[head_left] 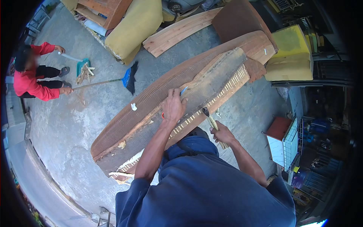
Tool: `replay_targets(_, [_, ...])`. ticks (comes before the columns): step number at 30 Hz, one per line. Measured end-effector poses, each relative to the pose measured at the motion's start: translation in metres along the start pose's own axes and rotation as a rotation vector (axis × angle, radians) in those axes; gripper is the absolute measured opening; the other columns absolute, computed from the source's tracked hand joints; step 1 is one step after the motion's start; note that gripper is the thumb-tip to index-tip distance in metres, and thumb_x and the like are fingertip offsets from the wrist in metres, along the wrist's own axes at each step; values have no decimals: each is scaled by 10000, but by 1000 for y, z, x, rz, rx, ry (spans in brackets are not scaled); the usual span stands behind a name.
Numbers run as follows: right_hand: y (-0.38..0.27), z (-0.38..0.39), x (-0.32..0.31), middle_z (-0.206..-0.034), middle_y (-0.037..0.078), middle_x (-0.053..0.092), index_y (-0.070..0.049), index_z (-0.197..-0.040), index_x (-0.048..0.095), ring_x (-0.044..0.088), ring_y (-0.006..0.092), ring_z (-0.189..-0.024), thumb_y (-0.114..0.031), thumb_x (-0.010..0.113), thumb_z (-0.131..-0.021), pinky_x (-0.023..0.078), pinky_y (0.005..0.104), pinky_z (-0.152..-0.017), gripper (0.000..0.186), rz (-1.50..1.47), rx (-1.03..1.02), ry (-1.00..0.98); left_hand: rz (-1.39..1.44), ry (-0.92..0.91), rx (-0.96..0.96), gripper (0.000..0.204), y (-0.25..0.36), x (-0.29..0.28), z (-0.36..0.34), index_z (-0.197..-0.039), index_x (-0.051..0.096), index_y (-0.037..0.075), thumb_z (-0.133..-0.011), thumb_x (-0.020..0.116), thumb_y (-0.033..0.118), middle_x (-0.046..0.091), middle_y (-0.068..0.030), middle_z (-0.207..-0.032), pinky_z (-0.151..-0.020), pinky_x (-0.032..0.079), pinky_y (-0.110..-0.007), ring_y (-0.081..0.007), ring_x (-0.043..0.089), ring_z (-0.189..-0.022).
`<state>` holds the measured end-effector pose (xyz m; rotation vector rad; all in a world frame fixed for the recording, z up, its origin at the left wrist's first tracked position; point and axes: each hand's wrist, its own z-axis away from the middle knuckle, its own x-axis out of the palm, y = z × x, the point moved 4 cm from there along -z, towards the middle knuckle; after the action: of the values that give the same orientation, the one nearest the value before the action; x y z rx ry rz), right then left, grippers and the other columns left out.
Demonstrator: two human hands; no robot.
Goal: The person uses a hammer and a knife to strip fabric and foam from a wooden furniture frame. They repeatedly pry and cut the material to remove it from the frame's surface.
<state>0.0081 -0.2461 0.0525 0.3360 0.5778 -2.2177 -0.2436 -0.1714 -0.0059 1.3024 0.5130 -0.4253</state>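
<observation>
A long upholstered furniture piece (223, 73), like a sofa part, lies slantwise before me, with brown ribbed fabric (128, 113) along its far side. A row of short pale strips (227, 89) runs along its near edge. On top of it rests my left hand (175, 106), fingers curled around a slim tool (184, 90); a blue end shows past the fingers and an orange bit by the wrist, the rest hidden. My right hand (223, 134) grips a hammer (212, 122) by its pale handle, its dark head beside the near edge.
At left, a person in red (36, 77) holds a broom (128, 78) and a green dustpan (82, 67) with wood scraps. Yellow cushioned furniture (134, 28) and wooden planks (177, 32) lie beyond. Another yellow seat (291, 53) stands far right, and a wire rack (290, 143) at right.
</observation>
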Motion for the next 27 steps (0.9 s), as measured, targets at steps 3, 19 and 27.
replay_targets(3, [30,-24,6,-926,71,615,-18,-1201,532,612,150,-705,-159,544,-1055,572,339,-615,203,-495,-46,149,5,39,67,616,36,31,-44,-1334,531,13,-867,788,322,600,-235,-1323,-905,549,-544,-478,670,-1080])
replay_targets(19, [100,-56,-40,-931,87,641,-24,-1211,533,634,144,-688,-161,587,-1027,571,325,-550,236,-824,-68,440,536,-672,-137,243,-16,-91,77,-1010,695,11,-926,761,230,661,-53,-803,-573,444,-325,-124,545,-602])
replay_targets(27, [13,-93,-108,-1126,307,662,-48,-1466,444,645,502,-1067,-131,592,-986,523,540,-928,510,-207,-380,631,1777,216,-513,103,-107,-49,69,-1037,603,38,-975,612,120,655,-72,-834,-446,425,-255,-109,421,-434])
